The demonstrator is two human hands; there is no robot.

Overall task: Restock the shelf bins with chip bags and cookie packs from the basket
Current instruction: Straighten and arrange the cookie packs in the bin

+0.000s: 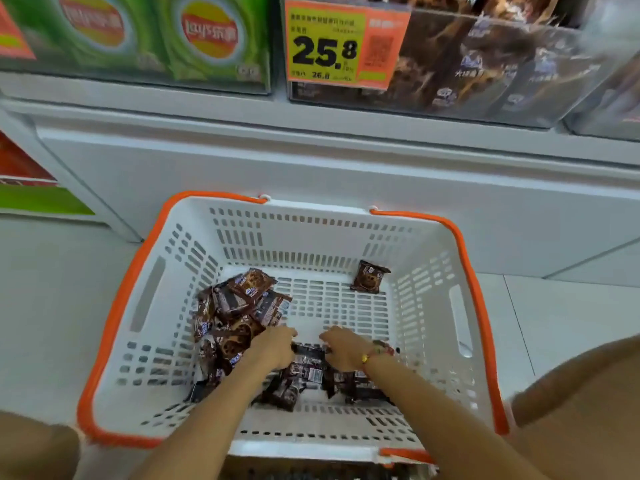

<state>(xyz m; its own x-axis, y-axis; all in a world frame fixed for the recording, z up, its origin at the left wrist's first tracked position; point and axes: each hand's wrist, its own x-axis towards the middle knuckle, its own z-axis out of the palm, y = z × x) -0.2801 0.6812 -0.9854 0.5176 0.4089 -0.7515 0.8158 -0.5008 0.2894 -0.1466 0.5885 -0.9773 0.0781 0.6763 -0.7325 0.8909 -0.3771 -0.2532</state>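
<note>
Store shelving runs above, green chip bags (145,36) beside the cookie bin (485,64). Below, the basket (114,327) holds cookie packs (239,306). The left hand (273,348) and right hand (343,351) reach among them; whether either grips a pack I cannot tell.

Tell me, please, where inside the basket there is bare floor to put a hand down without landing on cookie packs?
Bare slotted floor lies mid-basket, between the heap of cookie packs at left and the lone pack in the far right corner, plus a strip along the right wall. It is crowded near the front, where the left hand and right hand reach into packs.
</note>
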